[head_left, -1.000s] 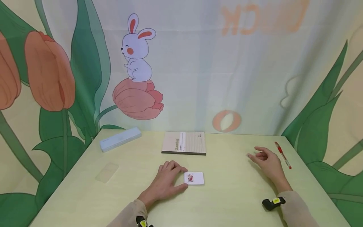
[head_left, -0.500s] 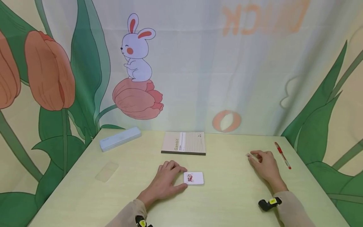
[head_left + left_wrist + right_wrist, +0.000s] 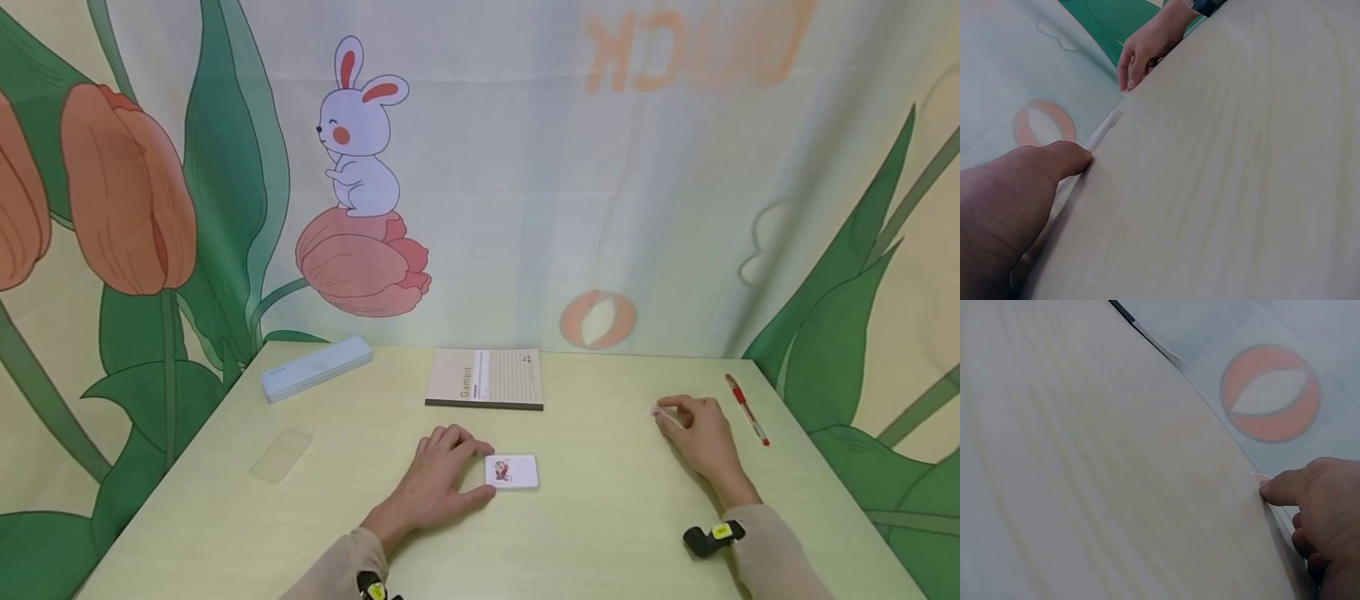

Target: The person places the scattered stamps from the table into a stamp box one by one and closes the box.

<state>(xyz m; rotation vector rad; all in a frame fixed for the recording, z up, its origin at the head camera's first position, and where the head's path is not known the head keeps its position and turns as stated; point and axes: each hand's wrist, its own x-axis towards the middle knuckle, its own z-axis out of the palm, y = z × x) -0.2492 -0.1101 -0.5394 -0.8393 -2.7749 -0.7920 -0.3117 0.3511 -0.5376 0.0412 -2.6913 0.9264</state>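
Observation:
A small stack of white playing cards [image 3: 517, 472], with a coloured figure printed on the top one, lies flat near the middle of the table. My left hand [image 3: 437, 482] holds its left end between thumb and index finger. Farther right, my right hand [image 3: 700, 435] pinches a white card [image 3: 653, 411], and only a small corner sticks out past the fingertips. That card's corner [image 3: 1259, 479] shows a small dark print beside the thumb in the right wrist view; the fingers hide the rest. The left wrist view shows my left thumb [image 3: 1072, 159] against the stack's edge.
A notebook [image 3: 510, 379] lies at the table's back centre. The light-blue pencil case [image 3: 317, 369] is at the back left, with a clear plastic case [image 3: 281, 456] in front of it. A red pen [image 3: 747, 408] lies right of my right hand. A printed curtain hangs behind.
Over the last second my right hand shifts slightly left and its fingers close on the white card. My left hand and the card stack stay in place.

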